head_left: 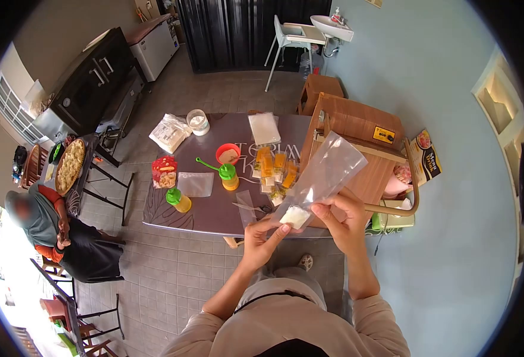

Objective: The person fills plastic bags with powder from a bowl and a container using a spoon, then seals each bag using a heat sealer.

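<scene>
A long clear plastic bag [333, 163] with white contents [295, 217] at its lower end is held up over the table's front edge. My left hand [260, 241] pinches the bag's lower left side, thumb on the white part. On the right, my right hand [340, 220] grips the bag's edge between thumb and fingers. Behind the bag lie several small packets of orange filling [271, 166]. Scissors [264, 209] and an empty clear bag [246, 208] rest on the table, left of the held bag.
The dark table [208, 223] also bears green-topped bottles [229, 177], a red bowl [228, 154], a white tub [198, 122] and a stack of clear bags [264, 128]. A wooden cabinet [357, 172] stands at the right. A person [65, 235] is at the far left.
</scene>
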`<state>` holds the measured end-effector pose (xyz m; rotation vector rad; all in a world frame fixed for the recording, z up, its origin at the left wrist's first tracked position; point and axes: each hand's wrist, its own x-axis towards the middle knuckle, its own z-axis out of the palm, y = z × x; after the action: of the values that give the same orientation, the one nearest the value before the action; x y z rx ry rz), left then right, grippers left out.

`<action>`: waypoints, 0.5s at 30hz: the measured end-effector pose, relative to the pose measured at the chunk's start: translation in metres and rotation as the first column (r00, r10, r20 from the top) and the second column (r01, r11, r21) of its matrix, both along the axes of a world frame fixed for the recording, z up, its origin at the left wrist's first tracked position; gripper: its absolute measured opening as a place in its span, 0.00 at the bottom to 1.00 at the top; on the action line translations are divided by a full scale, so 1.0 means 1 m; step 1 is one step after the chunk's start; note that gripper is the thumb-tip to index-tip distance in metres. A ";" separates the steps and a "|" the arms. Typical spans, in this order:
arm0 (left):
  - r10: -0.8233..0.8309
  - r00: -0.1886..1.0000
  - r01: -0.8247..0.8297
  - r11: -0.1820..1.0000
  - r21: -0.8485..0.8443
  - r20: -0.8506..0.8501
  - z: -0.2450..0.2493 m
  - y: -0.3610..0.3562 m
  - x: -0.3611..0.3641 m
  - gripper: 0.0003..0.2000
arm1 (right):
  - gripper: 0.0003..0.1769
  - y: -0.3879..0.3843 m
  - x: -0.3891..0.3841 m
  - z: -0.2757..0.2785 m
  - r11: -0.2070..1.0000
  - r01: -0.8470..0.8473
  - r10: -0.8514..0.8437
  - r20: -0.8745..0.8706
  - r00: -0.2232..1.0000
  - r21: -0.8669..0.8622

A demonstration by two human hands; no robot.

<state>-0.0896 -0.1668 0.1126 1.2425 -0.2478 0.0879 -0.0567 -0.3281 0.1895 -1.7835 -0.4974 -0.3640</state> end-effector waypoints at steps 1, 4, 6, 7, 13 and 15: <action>0.020 0.998 -0.022 0.999 0.024 0.060 -0.001 -0.001 0.000 0.06 | 0.05 -0.001 -0.001 0.003 1.000 -0.001 0.001 -0.002 1.000 -0.001; 0.047 0.996 -0.051 0.998 0.048 0.074 0.005 -0.005 -0.003 0.06 | 0.05 -0.003 -0.003 0.007 0.996 0.052 -0.048 0.048 0.998 -0.072; 0.104 0.990 -0.112 0.990 0.087 0.095 0.008 -0.009 -0.004 0.05 | 0.05 -0.005 -0.002 0.007 0.982 0.132 -0.104 0.197 0.975 -0.133; 0.158 0.980 -0.173 0.977 0.123 0.120 0.009 -0.010 -0.004 0.04 | 0.05 -0.006 -0.002 0.008 0.982 0.132 -0.104 0.198 0.975 -0.132; 0.188 0.968 -0.211 0.968 0.138 0.166 0.016 -0.011 -0.001 0.04 | 0.05 -0.011 -0.004 0.021 0.992 0.028 -0.028 0.007 1.000 -0.125; 0.189 0.964 -0.219 0.963 0.156 0.187 0.017 -0.010 0.001 0.04 | 0.06 -0.012 -0.001 0.020 0.985 -0.001 0.019 0.106 0.994 -0.174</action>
<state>-0.0890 -0.1772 0.1293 1.4357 -0.2792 0.3596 -0.0579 -0.3403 0.2091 -1.9359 -0.6299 -0.4220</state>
